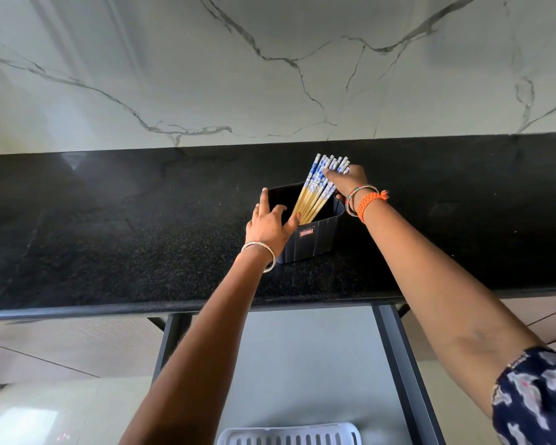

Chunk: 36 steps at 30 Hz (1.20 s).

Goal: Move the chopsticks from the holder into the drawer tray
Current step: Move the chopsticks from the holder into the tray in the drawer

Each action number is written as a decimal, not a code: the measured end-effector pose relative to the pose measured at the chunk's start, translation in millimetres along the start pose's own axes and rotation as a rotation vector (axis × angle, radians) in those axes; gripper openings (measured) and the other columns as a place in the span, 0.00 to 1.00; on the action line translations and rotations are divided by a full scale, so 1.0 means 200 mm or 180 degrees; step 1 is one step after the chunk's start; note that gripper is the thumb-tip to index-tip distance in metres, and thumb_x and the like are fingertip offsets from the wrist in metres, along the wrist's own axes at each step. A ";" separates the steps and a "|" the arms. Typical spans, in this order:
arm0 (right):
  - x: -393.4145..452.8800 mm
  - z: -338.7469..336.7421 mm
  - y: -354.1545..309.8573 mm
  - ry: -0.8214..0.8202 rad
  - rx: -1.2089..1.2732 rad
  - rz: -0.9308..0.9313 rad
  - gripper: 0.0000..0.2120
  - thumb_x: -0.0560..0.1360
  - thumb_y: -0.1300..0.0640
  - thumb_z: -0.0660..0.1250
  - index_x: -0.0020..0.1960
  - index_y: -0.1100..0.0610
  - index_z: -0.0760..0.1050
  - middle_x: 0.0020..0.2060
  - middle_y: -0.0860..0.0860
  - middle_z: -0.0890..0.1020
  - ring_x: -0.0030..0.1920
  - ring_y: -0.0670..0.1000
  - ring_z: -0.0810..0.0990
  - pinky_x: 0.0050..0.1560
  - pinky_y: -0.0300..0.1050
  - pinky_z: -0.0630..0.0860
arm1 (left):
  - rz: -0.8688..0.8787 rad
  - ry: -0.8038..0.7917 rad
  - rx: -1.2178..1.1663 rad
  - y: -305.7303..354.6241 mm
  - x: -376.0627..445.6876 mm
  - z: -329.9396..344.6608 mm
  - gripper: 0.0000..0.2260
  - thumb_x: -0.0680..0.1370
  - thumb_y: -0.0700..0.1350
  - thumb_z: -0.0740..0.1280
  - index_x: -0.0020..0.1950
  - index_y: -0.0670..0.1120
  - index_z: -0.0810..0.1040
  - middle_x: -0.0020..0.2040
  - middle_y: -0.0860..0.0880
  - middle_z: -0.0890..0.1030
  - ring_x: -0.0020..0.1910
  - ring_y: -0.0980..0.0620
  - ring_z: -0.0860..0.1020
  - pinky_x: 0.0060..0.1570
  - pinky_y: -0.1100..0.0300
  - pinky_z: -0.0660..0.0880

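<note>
A dark ribbed holder (315, 240) stands on the black countertop. Several chopsticks (315, 191) with wooden shafts and blue-and-white patterned tops lean to the right inside it. My left hand (270, 224) grips the holder's near left rim, thumb inside the opening. My right hand (347, 181) reaches over from the right, and its fingers curl round the patterned tops of the chopsticks. An open drawer (302, 364) lies below the counter edge, with a white slotted tray (289, 435) at its near end.
The black granite countertop (109, 236) runs the full width, backed by a white marble wall (270, 75). The drawer's dark side rails (398, 364) stick out toward me. Closed cabinet fronts (540, 313) sit at the right.
</note>
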State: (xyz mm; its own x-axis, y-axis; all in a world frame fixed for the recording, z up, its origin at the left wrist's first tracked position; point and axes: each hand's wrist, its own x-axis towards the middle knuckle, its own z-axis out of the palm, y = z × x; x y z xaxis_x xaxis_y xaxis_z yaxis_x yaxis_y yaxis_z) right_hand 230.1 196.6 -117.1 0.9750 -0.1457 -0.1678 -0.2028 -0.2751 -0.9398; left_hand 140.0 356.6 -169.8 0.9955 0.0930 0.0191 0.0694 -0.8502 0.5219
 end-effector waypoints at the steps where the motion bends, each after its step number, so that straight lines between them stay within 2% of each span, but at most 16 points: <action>1: 0.00 0.00 0.00 0.0016 0.0016 0.0001 0.09 0.73 0.54 0.69 0.38 0.54 0.72 0.33 0.48 0.75 0.30 0.45 0.73 0.28 0.38 0.69 | 0.0001 0.0004 0.0002 0.00 0.00 0.00 0.22 0.78 0.59 0.56 0.66 0.48 0.70 0.78 0.46 0.45 0.74 0.40 0.57 0.68 0.41 0.64; 4: 0.00 0.00 0.01 0.0063 0.0019 -0.0014 0.08 0.74 0.53 0.68 0.41 0.56 0.72 0.37 0.50 0.76 0.31 0.46 0.73 0.29 0.39 0.70 | 0.0001 0.0011 0.0004 0.00 0.00 0.00 0.22 0.78 0.59 0.57 0.66 0.48 0.71 0.78 0.46 0.45 0.74 0.40 0.57 0.68 0.41 0.64; 8: 0.00 0.01 0.01 0.0322 -0.0138 -0.0084 0.15 0.74 0.49 0.67 0.50 0.62 0.76 0.48 0.57 0.79 0.40 0.53 0.79 0.45 0.50 0.81 | 0.0008 0.0006 0.0035 -0.01 0.01 0.01 0.22 0.78 0.59 0.56 0.65 0.48 0.71 0.78 0.46 0.45 0.74 0.39 0.58 0.67 0.41 0.65; 11: -0.01 0.00 0.00 0.0369 -0.0148 -0.0194 0.13 0.75 0.50 0.66 0.48 0.60 0.72 0.45 0.56 0.77 0.28 0.49 0.74 0.21 0.36 0.74 | 0.0000 0.0006 0.0046 0.00 0.00 0.01 0.22 0.78 0.59 0.56 0.65 0.47 0.72 0.78 0.46 0.45 0.74 0.39 0.59 0.66 0.41 0.66; 13: -0.01 0.00 -0.01 0.0401 -0.0140 -0.0298 0.10 0.75 0.54 0.65 0.40 0.59 0.70 0.41 0.56 0.76 0.25 0.47 0.71 0.16 0.33 0.67 | -0.0022 -0.0004 0.0054 0.00 0.01 0.01 0.22 0.78 0.59 0.56 0.64 0.48 0.72 0.78 0.46 0.45 0.73 0.39 0.59 0.66 0.40 0.66; 15: -0.01 -0.01 -0.04 0.0507 -0.0127 -0.0466 0.13 0.75 0.57 0.63 0.33 0.56 0.67 0.35 0.54 0.76 0.28 0.50 0.73 0.19 0.36 0.71 | -0.0026 -0.0014 0.0073 0.00 0.01 0.00 0.22 0.78 0.59 0.56 0.64 0.48 0.72 0.78 0.46 0.45 0.73 0.39 0.59 0.66 0.40 0.66; 17: -0.02 -0.03 -0.08 0.0620 -0.0046 -0.0623 0.15 0.75 0.58 0.62 0.30 0.55 0.65 0.30 0.52 0.75 0.34 0.56 0.77 0.31 0.46 0.79 | -0.0012 -0.0036 0.0088 0.00 0.00 0.00 0.22 0.78 0.60 0.56 0.64 0.48 0.72 0.78 0.46 0.45 0.73 0.39 0.59 0.66 0.40 0.65; 19: -0.03 -0.06 -0.14 0.0700 0.0066 -0.0753 0.16 0.76 0.57 0.62 0.30 0.54 0.65 0.33 0.56 0.76 0.39 0.61 0.80 0.43 0.59 0.80 | -0.0024 -0.0047 0.0115 0.01 -0.01 -0.01 0.22 0.78 0.60 0.55 0.64 0.47 0.72 0.78 0.46 0.46 0.73 0.39 0.58 0.66 0.39 0.65; 21: -0.05 -0.09 -0.19 0.0806 0.0193 -0.0897 0.17 0.76 0.56 0.62 0.29 0.53 0.64 0.32 0.56 0.76 0.38 0.61 0.80 0.43 0.60 0.79 | -0.0068 -0.0045 0.0220 0.02 -0.02 -0.02 0.23 0.78 0.60 0.54 0.65 0.47 0.70 0.78 0.46 0.47 0.74 0.40 0.56 0.67 0.39 0.63; 24: -0.09 -0.15 -0.27 0.1051 0.0415 -0.1163 0.17 0.76 0.57 0.61 0.30 0.52 0.64 0.28 0.51 0.73 0.35 0.56 0.77 0.38 0.53 0.77 | 0.0048 0.0203 0.0297 0.03 -0.04 -0.04 0.25 0.79 0.59 0.54 0.71 0.46 0.63 0.77 0.42 0.52 0.76 0.41 0.52 0.71 0.41 0.56; 27: -0.18 -0.21 -0.31 0.1109 0.0922 -0.1212 0.16 0.77 0.57 0.60 0.31 0.53 0.63 0.29 0.54 0.72 0.35 0.57 0.75 0.37 0.53 0.74 | 0.0224 0.0950 -0.0954 0.10 -0.12 -0.13 0.21 0.81 0.50 0.54 0.71 0.41 0.63 0.71 0.39 0.65 0.71 0.43 0.64 0.70 0.51 0.61; 29: -0.29 -0.23 -0.29 0.1078 0.1354 -0.1124 0.15 0.78 0.57 0.59 0.33 0.54 0.64 0.27 0.53 0.70 0.31 0.55 0.73 0.33 0.48 0.71 | -0.0359 0.1335 -0.2310 0.15 -0.20 -0.21 0.18 0.81 0.53 0.51 0.63 0.43 0.71 0.58 0.42 0.77 0.58 0.44 0.75 0.59 0.52 0.71; 30: -0.35 -0.23 -0.27 0.1056 0.1527 -0.1024 0.14 0.78 0.56 0.60 0.34 0.54 0.65 0.27 0.52 0.70 0.28 0.53 0.73 0.29 0.43 0.71 | -0.0763 0.1218 -0.3046 0.16 -0.24 -0.26 0.21 0.81 0.57 0.48 0.56 0.44 0.74 0.49 0.45 0.80 0.50 0.44 0.77 0.53 0.52 0.73; 32: -0.49 -0.20 -0.20 0.0990 0.1837 -0.0765 0.11 0.78 0.53 0.61 0.38 0.54 0.66 0.29 0.51 0.73 0.22 0.46 0.76 0.23 0.35 0.71 | -0.1386 0.0407 -0.4222 0.14 -0.35 -0.34 0.30 0.79 0.62 0.44 0.44 0.44 0.79 0.39 0.45 0.82 0.41 0.46 0.80 0.46 0.53 0.76; 34: -0.62 -0.16 -0.12 0.0977 0.2068 -0.0605 0.11 0.77 0.53 0.62 0.38 0.53 0.66 0.27 0.47 0.76 0.20 0.40 0.77 0.19 0.33 0.71 | -0.1632 -0.0197 -0.4798 0.08 -0.50 -0.38 0.31 0.79 0.59 0.48 0.36 0.42 0.82 0.35 0.43 0.84 0.40 0.46 0.80 0.44 0.54 0.78; 36: -0.73 -0.12 -0.04 0.0950 0.2155 -0.0546 0.13 0.77 0.54 0.63 0.35 0.52 0.67 0.25 0.46 0.76 0.20 0.40 0.77 0.20 0.34 0.72 | -0.1811 -0.0546 -0.5085 0.01 -0.64 -0.38 0.26 0.78 0.54 0.51 0.36 0.40 0.82 0.39 0.42 0.84 0.44 0.44 0.80 0.43 0.53 0.80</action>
State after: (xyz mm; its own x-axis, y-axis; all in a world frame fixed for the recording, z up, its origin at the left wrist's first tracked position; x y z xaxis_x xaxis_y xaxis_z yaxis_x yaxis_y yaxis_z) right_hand 86.7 197.7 -77.5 0.9023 -0.4310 -0.0055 0.1434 0.3122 -0.9391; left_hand 8.5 381.5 -106.5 0.8722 0.0351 -0.4879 0.3697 0.6058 0.7045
